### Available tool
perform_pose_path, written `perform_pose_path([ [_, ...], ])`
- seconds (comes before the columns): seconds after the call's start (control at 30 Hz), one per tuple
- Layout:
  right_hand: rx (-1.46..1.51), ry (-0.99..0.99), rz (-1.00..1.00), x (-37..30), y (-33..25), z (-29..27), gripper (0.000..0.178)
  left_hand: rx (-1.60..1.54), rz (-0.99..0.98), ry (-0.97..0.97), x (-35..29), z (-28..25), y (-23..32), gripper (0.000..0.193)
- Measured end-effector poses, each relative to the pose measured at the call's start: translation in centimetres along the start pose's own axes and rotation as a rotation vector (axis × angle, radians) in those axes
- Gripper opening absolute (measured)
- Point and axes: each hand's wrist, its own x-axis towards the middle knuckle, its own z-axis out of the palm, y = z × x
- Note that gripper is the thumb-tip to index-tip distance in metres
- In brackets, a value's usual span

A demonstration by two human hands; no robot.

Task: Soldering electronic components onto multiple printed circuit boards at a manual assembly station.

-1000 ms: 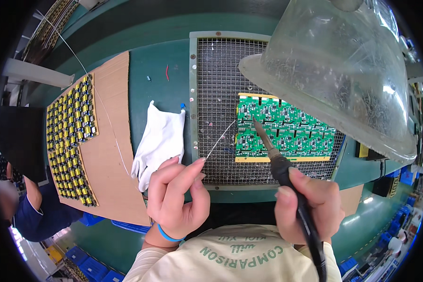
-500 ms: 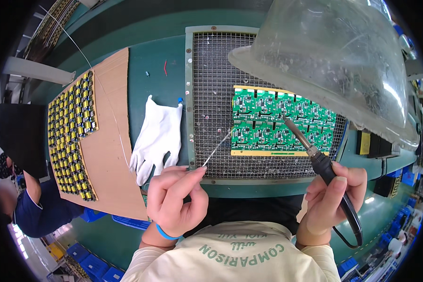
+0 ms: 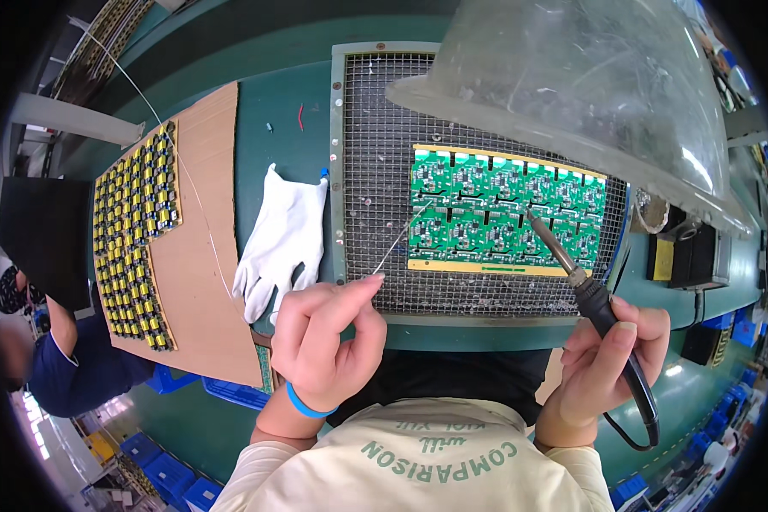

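My right hand (image 3: pixel 610 363) grips a soldering iron (image 3: pixel 597 307) by its black handle, and its metal tip reaches over the middle of a green circuit board panel (image 3: pixel 508 213). Between the thumb and fingers of my left hand (image 3: pixel 328 337) is a thin strand of solder wire (image 3: pixel 392 245). The strand's far end reaches the left part of the panel; whether it touches, I cannot tell. Yellow strips edge the panel, which lies on a metal mesh grate (image 3: pixel 375 171). A white glove (image 3: pixel 283 235) rests left of the grate, close to my left hand.
A clear, scuffed plastic hood (image 3: pixel 580 94) overhangs the grate's far right. Leftward, a cardboard sheet (image 3: pixel 205 282) carries boards with yellow components (image 3: pixel 136 230). A long thin wire (image 3: pixel 192 183) crosses it. A black box (image 3: pixel 691 256) stands at the right. Another person (image 3: pixel 72 367) is at the far left.
The solder wire's far end has moved up and right, further over the panel. The iron's tip sits slightly further right on the panel. Both hands keep their hold. The whole view has shifted a little.
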Motion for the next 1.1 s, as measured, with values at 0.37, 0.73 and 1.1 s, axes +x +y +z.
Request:
perform_pose_path([
  [0.37,0.034,0.024,-0.011,0.1,0.8,-1.4,0.027,-0.032,-0.037,-0.028,-0.3,1.2,1.4,0.039],
  [0.73,0.064,0.061,-0.035,0.4,1.5,-2.8,0.028,-0.078,-0.03,-0.036,-0.2,2.8,2.4,0.04],
  [1.1,0.097,0.102,-0.047,0.9,2.3,-3.7,0.028,-0.109,-0.005,-0.069,-0.1,4.0,3.3,0.042],
])
